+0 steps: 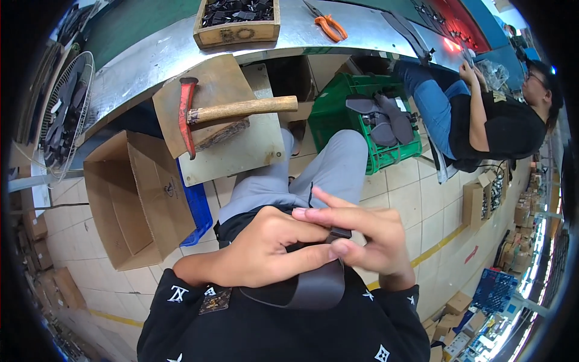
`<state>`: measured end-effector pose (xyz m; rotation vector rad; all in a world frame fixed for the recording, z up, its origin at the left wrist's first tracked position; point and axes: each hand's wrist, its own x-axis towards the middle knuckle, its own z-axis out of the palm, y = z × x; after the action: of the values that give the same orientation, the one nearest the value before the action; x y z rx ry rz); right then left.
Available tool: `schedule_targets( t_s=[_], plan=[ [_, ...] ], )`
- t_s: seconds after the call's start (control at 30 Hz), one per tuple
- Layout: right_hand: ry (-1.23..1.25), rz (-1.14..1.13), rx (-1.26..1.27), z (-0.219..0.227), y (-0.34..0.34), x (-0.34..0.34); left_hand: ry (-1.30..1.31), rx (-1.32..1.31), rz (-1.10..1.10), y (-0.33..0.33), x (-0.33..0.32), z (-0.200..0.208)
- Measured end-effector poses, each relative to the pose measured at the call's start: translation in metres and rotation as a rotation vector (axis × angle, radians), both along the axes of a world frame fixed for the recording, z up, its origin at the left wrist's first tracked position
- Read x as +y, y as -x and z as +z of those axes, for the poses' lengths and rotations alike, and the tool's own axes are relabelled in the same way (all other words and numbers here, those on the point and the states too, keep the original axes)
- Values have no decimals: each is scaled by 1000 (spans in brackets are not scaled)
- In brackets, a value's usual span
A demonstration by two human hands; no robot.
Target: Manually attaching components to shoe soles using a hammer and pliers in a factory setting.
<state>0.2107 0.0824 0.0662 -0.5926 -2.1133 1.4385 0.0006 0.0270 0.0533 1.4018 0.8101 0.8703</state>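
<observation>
Metal bench (295, 37) ahead, the worker's left hand (265, 248) clamps a dark strap (319, 291) before the shirt (259, 332), right hand (377, 236) fingers pinching a small black piece (341, 232), apparently fitting it, which calls for steady alignment.

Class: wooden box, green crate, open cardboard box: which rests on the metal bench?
The wooden box of small black parts; the green crate and cardboard box sit lower, off it.

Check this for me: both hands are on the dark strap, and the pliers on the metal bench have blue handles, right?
Not quite: the pliers have orange handles, not blue, as the head view shows. The left hand and right hand are on the dark strap, and the pliers lie on the metal bench.
</observation>
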Motion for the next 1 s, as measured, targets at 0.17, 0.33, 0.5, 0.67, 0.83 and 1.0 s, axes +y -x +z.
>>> schedule_targets(
  t_s=[0.17, 0.33, 0.5, 0.67, 0.83, 1.0],
  plan=[
    [376, 104, 33, -13, -17, 23, 203, -247, -58, -8, -6, -3],
    [70, 242, 208, -13, -18, 26, 167, -273, -190, -11, -3, -6],
    [-20, 455, 307, -12, -10, 30, 197, -225, -473, -12, 4, -2],
    [-174, 505, 356, -3, -3, 29, 90, -363, -516, -14, 4, -9],
    [-294, 556, 270, 15, -10, 24, 110, -356, -673, -20, 9, -10],
    [-338, 553, 204, 25, -6, 10, 103, -398, -743, -22, 5, -16]
  ],
)
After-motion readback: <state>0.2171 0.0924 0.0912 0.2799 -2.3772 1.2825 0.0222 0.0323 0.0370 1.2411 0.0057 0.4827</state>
